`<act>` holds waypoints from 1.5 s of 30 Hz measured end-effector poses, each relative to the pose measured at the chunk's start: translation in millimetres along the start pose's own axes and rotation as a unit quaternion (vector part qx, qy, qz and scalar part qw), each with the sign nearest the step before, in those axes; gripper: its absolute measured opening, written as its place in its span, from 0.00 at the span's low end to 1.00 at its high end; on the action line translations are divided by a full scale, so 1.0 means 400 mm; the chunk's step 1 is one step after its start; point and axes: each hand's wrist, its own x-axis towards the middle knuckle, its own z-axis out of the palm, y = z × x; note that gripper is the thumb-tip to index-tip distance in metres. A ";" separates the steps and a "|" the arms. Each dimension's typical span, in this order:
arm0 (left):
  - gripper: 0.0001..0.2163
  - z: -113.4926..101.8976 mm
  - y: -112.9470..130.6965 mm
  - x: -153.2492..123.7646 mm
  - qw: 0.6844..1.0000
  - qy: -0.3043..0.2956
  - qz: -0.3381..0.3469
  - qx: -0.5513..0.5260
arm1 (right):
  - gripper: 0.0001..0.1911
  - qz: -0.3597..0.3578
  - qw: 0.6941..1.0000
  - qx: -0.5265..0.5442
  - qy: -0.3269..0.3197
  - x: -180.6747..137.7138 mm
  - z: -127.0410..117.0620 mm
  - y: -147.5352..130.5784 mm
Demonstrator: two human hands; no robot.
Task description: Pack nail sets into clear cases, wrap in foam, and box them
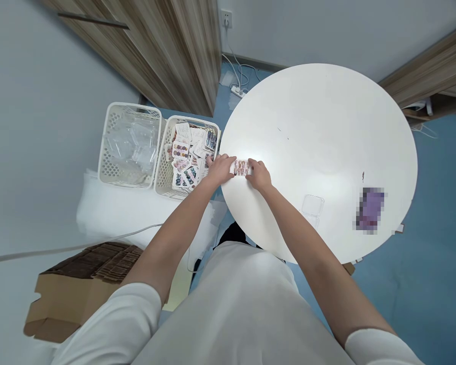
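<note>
Between my two hands is a small white card of press-on nails (241,168), pinkish and glittery, set in two rows. It sits at the left edge of the round white table. My left hand (222,169) pinches the card's left end, and my right hand (260,174) grips its right end. Just left of my left hand stands a white basket (160,175) filled with more nail cards (181,150) in various colours. A clear plastic case (312,205) lies opened on the table, to the right of my right forearm.
A second white basket (103,147) holds clear plastic packaging (133,144). The round table (319,111) also bears a blurred-out purple item (371,209). White foam wrap (110,208) and a cardboard box (64,304) are at the left. A power strip (237,91) lies on the floor behind.
</note>
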 end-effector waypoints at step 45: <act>0.21 -0.009 0.018 -0.009 0.999 0.023 0.024 -0.021 | 0.33 -0.038 0.999 -0.006 0.003 0.006 -0.018 -0.003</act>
